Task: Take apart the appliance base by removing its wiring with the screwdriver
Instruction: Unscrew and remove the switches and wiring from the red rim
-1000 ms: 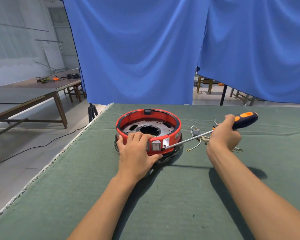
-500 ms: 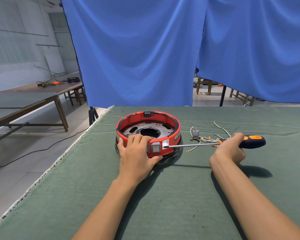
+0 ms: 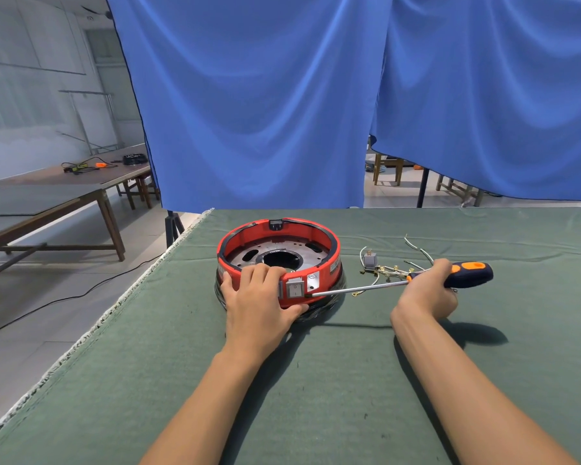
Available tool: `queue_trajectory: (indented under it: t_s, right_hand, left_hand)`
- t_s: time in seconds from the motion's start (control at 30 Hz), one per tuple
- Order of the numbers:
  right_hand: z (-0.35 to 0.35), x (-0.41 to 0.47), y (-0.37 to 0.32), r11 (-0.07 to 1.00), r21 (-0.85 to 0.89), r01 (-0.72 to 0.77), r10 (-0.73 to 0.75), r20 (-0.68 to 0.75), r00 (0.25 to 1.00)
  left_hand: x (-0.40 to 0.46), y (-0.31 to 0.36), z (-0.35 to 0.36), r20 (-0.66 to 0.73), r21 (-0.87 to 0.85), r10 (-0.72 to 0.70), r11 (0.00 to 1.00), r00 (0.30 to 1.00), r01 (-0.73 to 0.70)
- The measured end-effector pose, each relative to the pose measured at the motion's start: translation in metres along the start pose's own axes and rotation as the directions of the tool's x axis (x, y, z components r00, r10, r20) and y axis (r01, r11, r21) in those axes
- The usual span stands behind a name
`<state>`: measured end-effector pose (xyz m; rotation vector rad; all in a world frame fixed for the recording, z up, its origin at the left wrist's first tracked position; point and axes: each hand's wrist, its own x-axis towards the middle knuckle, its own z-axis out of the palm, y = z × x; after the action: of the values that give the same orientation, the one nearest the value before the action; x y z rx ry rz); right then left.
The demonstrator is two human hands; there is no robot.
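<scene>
A round red appliance base (image 3: pixel 329 253) with a metal plate inside stands on the green table (image 3: pixel 316 380). My left hand (image 3: pixel 259 303) grips its near rim, fingers curled over the edge beside a grey rocker switch (image 3: pixel 295 289). My right hand (image 3: pixel 428 290) grips the dark blue and orange handle of a screwdriver (image 3: pixel 468 275). Its long metal shaft lies almost level, and the tip touches the base's side just right of the switch. A loose bundle of white wires (image 3: pixel 393 268) with a small grey part lies on the cloth right of the base.
Blue curtains (image 3: pixel 316 95) hang behind the table. The table's left edge (image 3: pixel 114 317) drops to a tiled floor with a black cable. A wooden table (image 3: pixel 64 193) with tools stands far left. Chairs show behind the curtain gap.
My right hand has lowered the screwdriver from a raised slant to nearly level, and its tip has slid down the base's side. The left hand keeps its hold on the rim.
</scene>
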<state>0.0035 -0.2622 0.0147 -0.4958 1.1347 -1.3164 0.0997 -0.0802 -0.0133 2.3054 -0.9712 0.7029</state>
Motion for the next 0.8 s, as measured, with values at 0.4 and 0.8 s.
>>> queue_trajectory:
  t_s: [0.4,0.8]
  right_hand:
    - [-0.0008,-0.0006,-0.0023,1.000,0.019,-0.021,0.021,-0.004,1.000]
    - [-0.0015,0.0020,-0.0002,0.999,0.004,-0.036,0.036,-0.002,0.999]
  left_hand:
    - [-0.0003,0.0041,0.0000,0.009,0.004,-0.023,1.000,1.000,0.023]
    - [-0.0002,0.0049,-0.0008,0.010,0.005,-0.025,1.000,1.000,0.025]
